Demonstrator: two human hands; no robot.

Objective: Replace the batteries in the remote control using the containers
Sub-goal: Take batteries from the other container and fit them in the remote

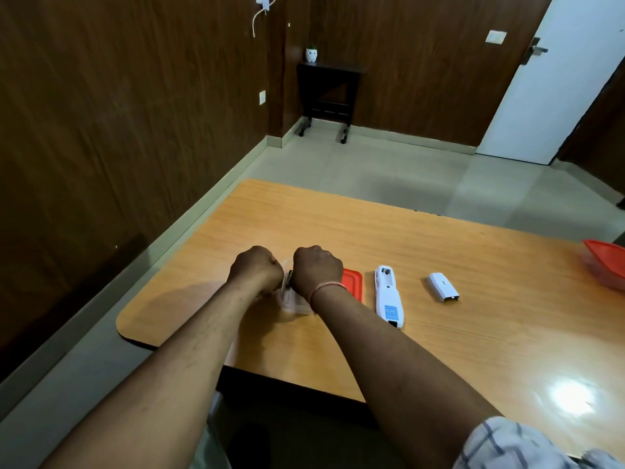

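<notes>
A clear plastic container [293,304] stands on the table under both my hands. My left hand [256,268] is curled around its left side. My right hand [316,267] hovers over it with fingers closed on a dark battery [289,278] that shows at the thumb side. The container's red lid [352,281] lies flat just right of my right wrist. A white remote control [389,296] lies face down to the right, its battery bay uncovered. Its white battery cover [442,287] rests apart, farther right.
A second clear container with a red lid [605,264] sits at the table's far right edge. The wooden table [372,228] ends at a rounded left corner near the wall. A small black side table [329,96] stands in the room's corner.
</notes>
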